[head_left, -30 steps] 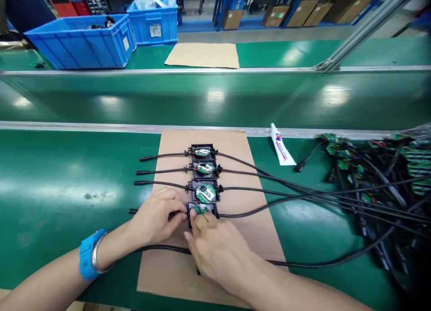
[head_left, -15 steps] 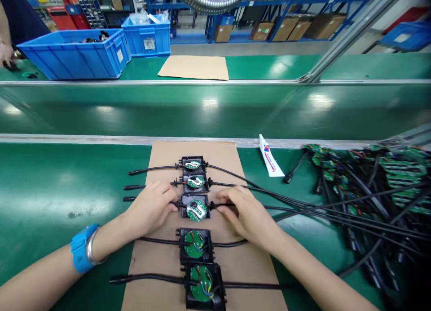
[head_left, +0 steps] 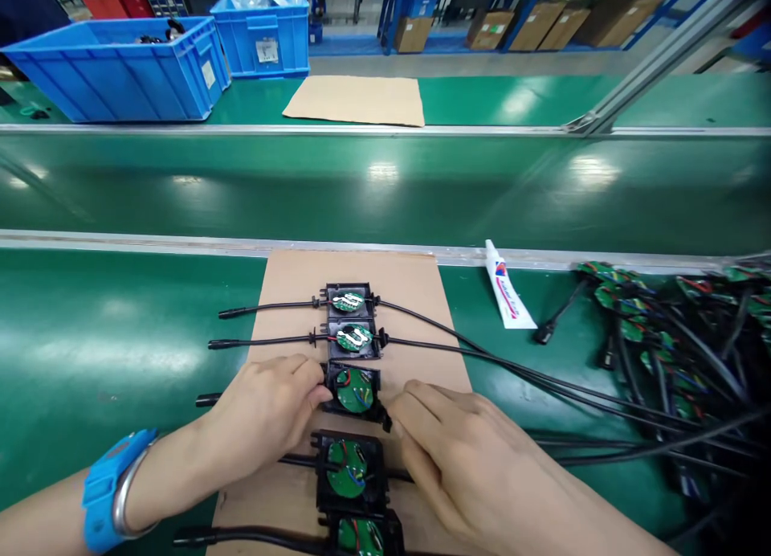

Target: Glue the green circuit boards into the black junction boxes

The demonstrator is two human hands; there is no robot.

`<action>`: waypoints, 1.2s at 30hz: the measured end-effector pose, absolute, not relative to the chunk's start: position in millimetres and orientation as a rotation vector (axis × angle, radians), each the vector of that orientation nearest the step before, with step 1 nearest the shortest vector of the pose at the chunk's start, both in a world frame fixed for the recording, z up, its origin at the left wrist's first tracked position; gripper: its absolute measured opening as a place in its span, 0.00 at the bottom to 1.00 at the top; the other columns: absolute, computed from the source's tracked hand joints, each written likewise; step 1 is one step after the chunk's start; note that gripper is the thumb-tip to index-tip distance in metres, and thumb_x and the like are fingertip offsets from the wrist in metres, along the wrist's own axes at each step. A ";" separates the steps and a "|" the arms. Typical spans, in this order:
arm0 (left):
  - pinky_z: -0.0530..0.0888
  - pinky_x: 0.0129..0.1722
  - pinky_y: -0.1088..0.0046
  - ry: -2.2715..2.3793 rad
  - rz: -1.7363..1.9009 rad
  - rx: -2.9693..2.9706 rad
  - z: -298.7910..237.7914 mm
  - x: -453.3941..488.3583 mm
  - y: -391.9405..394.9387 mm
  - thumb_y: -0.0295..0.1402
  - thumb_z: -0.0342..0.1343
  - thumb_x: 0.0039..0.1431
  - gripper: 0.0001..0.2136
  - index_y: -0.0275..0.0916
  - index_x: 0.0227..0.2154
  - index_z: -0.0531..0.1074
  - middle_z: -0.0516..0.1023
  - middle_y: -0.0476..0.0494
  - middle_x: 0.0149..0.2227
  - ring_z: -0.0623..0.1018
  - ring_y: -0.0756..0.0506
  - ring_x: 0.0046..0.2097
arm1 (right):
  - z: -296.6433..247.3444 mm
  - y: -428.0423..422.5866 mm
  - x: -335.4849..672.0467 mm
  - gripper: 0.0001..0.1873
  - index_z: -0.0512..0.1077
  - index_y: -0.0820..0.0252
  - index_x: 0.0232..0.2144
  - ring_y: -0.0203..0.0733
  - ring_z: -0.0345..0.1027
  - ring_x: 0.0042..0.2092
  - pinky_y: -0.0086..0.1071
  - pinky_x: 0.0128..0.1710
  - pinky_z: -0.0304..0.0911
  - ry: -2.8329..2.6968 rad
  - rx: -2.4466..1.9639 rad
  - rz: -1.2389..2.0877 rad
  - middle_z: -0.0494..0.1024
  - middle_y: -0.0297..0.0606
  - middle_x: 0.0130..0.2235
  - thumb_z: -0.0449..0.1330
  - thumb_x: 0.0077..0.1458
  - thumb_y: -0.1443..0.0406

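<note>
A column of black plastic housings, each with a round green circuit board and black cables, lies on a cardboard sheet (head_left: 355, 265). At the middle housing (head_left: 331, 401), my left hand (head_left: 271, 407) is closed at the left edge, pinching the short black cable (head_left: 208, 399). My right hand (head_left: 463, 451) is closed at its lower right corner, fingers on the cable end beside the black grommet (head_left: 384, 418). The board (head_left: 355, 390) there shows its wired face. Two farther boards (head_left: 348, 301) bear white paste; the nearer boards (head_left: 348, 469) show coloured wires.
A white tube (head_left: 507, 291) lies right of the cardboard. Beyond it is a tangled heap of boards and black cables (head_left: 668, 339). Across the bench stand two blue bins (head_left: 132, 78) and a flat cardboard piece (head_left: 355, 100). A metal post (head_left: 650, 66) slants at right.
The middle board has turned over, from its white-pasted face to its wired face. My right hand has moved nearer and lower. The view has tilted down and closer.
</note>
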State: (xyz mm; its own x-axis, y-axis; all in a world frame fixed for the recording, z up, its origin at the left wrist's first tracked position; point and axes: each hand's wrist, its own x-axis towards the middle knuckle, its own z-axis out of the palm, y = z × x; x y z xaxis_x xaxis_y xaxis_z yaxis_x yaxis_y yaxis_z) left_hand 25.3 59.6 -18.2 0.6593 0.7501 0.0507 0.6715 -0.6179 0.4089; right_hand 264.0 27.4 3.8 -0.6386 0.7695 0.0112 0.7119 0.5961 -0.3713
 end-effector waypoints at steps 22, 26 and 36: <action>0.71 0.30 0.72 1.042 0.431 2.505 -18.7 20.1 67.6 0.26 0.48 0.63 0.07 0.39 0.33 0.71 0.74 0.47 0.29 0.73 0.47 0.31 | -17.8 36.6 234.7 0.11 0.76 0.61 0.36 0.44 0.70 0.27 0.38 0.23 0.52 -2.628 -1.367 0.330 0.77 0.37 0.29 0.56 0.51 0.67; 0.68 0.28 0.71 1.009 0.484 2.755 -22.2 20.1 61.9 0.24 0.45 0.65 0.10 0.38 0.31 0.69 0.70 0.46 0.28 0.69 0.47 0.30 | -14.8 36.6 234.4 0.10 0.77 0.59 0.34 0.44 0.70 0.27 0.38 0.24 0.52 -2.593 -1.409 0.366 0.77 0.36 0.28 0.55 0.52 0.66; 0.74 0.28 0.67 0.780 -0.022 3.237 -23.6 23.7 53.8 0.19 0.42 0.58 0.11 0.34 0.35 0.69 0.74 0.42 0.32 0.72 0.42 0.32 | -9.9 39.2 234.0 0.10 0.76 0.58 0.32 0.44 0.68 0.25 0.38 0.21 0.47 -2.620 -1.389 0.438 0.76 0.35 0.27 0.54 0.52 0.68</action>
